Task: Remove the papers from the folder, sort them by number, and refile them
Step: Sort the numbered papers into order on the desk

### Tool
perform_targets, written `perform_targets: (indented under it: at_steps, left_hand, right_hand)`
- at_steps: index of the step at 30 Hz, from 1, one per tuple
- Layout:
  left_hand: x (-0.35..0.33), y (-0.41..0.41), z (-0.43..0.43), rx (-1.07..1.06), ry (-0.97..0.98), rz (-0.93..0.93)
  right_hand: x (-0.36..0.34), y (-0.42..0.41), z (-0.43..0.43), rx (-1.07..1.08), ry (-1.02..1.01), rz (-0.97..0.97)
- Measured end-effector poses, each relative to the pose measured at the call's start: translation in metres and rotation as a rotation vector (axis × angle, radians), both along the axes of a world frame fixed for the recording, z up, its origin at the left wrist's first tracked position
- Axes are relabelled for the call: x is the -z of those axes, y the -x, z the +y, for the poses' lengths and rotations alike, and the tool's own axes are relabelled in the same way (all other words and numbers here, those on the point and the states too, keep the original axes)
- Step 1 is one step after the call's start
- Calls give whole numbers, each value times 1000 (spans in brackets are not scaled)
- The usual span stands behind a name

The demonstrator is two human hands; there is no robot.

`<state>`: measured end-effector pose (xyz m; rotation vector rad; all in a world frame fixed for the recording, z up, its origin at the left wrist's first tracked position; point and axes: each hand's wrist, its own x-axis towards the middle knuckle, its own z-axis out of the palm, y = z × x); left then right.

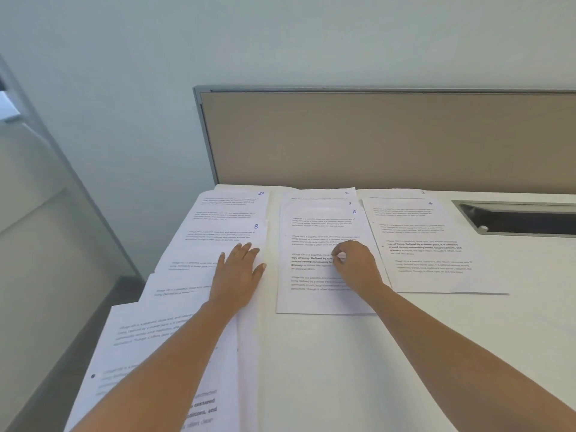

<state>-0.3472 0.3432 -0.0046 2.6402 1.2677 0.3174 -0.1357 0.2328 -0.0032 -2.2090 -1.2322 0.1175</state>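
Printed white sheets with blue handwritten numbers lie spread on a white desk (343,363). On the left, the sheet marked 8 (218,241) overlaps the one marked 10 (230,204), with more sheets fanned toward me. My left hand (240,272) rests flat on sheet 8, fingers straight. In the middle, sheet 5 (314,288) tops a pile showing 3 and 1 above it. My right hand (355,265) rests on sheet 5 with curled fingers; whether it pinches the paper is unclear. On the right, sheet 4 (430,244) covers sheet 2. No folder is in view.
A tan partition panel (374,138) stands along the desk's far edge. A grey cable slot (517,218) is sunk into the desk at the right. The desk's left edge drops to the floor beside a pale wall.
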Motion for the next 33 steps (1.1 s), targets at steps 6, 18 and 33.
perform_targets:
  at_steps: [6,18,33]
  left_hand:
    - [4,57,5,-113,51,-78]
    - [21,96,19,-67,49,118]
    - [28,97,25,-35,61,100]
  right_hand:
    - [-1,30,12,-19,-33,12]
    - [-4,75,53,-155,11,38]
    - [-14,97,106,-352,359,38]
